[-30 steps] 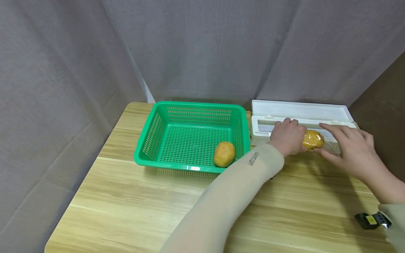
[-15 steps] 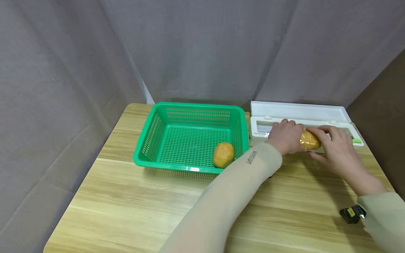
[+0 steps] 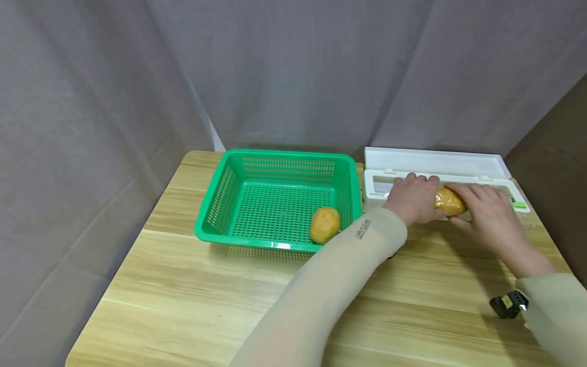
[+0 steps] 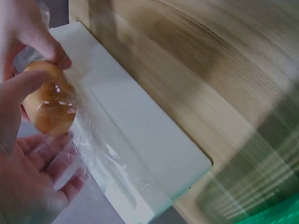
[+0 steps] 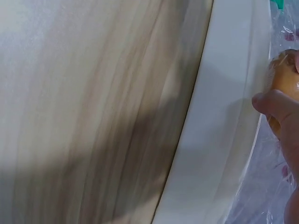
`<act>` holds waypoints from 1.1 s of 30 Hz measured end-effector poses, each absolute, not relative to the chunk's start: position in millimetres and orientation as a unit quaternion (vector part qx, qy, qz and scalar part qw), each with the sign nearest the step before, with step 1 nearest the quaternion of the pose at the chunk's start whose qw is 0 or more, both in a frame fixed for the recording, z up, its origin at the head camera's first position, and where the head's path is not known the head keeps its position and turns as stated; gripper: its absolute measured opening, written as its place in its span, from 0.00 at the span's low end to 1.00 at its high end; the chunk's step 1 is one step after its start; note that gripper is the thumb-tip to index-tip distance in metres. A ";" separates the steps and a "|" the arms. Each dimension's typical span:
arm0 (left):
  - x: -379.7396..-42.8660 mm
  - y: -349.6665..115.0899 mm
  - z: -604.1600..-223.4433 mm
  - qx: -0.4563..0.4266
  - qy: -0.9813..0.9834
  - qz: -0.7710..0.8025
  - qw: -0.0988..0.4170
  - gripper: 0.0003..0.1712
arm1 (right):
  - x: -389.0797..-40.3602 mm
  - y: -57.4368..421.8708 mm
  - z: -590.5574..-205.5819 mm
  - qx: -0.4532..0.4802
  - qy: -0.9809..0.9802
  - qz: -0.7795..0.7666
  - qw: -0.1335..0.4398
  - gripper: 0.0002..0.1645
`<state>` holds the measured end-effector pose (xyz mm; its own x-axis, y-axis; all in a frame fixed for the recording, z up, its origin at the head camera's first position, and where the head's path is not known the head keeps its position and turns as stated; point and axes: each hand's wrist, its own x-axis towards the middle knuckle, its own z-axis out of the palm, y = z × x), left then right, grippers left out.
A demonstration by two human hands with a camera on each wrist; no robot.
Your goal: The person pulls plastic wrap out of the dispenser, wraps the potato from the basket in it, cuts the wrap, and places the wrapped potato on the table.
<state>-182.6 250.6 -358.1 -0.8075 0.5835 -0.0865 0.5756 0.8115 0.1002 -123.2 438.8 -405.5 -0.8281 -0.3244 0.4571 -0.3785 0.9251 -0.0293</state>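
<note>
A yellow mango (image 3: 451,202) wrapped in clear cling film lies between the two hands, over the front of a long white cling film dispenser (image 3: 369,187). From the left, my left hand (image 3: 411,200) holds it; in the left wrist view the thumb presses on the mango (image 4: 55,114) and the fingers curl beneath, film over them. My right hand (image 3: 492,216) grips the other end, its thumb (image 5: 275,103) on the near side in the right wrist view. Loose film (image 4: 110,151) trails along the dispenser. The left hand hides part of the dispenser in the head view.
Left of the dispenser stands a green slotted basket (image 3: 275,244) with a second, bare mango (image 3: 325,225) in its front right corner. The dispenser's lid (image 3: 435,159) stands raised at the back. A green slider (image 3: 519,205) sits at its right end. Grey curtain (image 3: 293,76) hangs behind the table.
My right hand has moved left and its spread fingers have closed onto the wrapped mango's right end. The dispenser's green slider has come into view. My left hand has barely moved.
</note>
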 end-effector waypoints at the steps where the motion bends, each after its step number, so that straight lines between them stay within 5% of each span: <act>1: -181.2 250.7 -358.3 0.305 0.951 0.027 0.050 0.43 | -123.3 439.9 -404.8 0.183 -0.956 0.057 0.224 0.55; 5: -174.0 251.4 -361.5 0.322 0.947 -0.010 -0.015 0.48 | -122.9 444.5 -403.2 0.177 -0.960 0.059 0.208 0.55; 16: -167.8 250.6 -387.5 0.332 0.930 -0.082 -0.133 0.26 | -127.8 445.0 -400.5 0.183 -0.957 0.074 0.212 0.55; 27: -173.7 251.8 -386.8 0.339 0.922 -0.094 -0.164 0.21 | -130.0 444.7 -394.0 0.184 -0.961 0.074 0.194 0.54; 33: -174.5 253.1 -384.1 0.349 0.920 -0.098 -0.149 0.22 | -126.5 446.7 -397.6 0.181 -0.962 0.068 0.195 0.61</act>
